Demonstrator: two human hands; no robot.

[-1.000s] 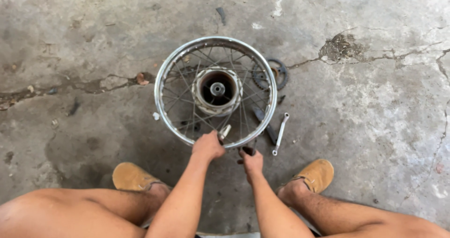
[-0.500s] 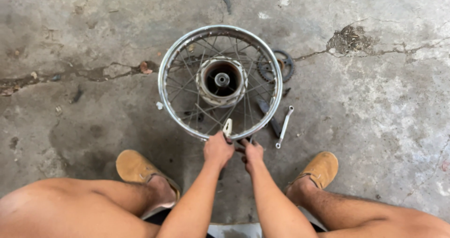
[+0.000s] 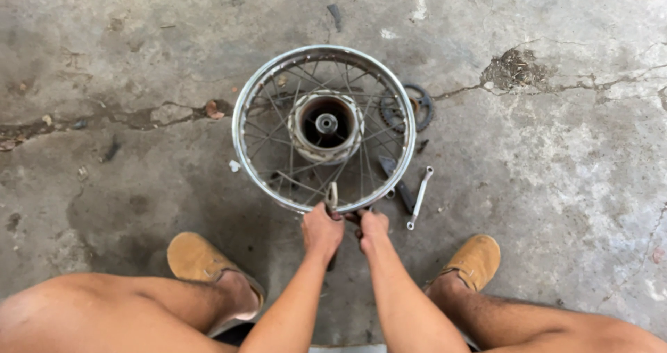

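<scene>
One head-worn view looks steeply down from above the knees at the concrete floor (image 3: 570,165), moderately near; wheel (image 3: 324,128) toward twelve o'clock.

Shiny silver rim (image 3: 240,127), thin grey spokes (image 3: 274,110) crossing in a fan pattern around a dull metal hub (image 3: 325,125) with a dark hollow centre. Black toothed sprocket (image 3: 421,106) beside it. Pale silver wrench (image 3: 420,197) on the floor (image 3: 570,186), which is mottled grey concrete, streaked with dark cracks and whitish patches. Tan shoes (image 3: 196,259) on both feet.
</scene>
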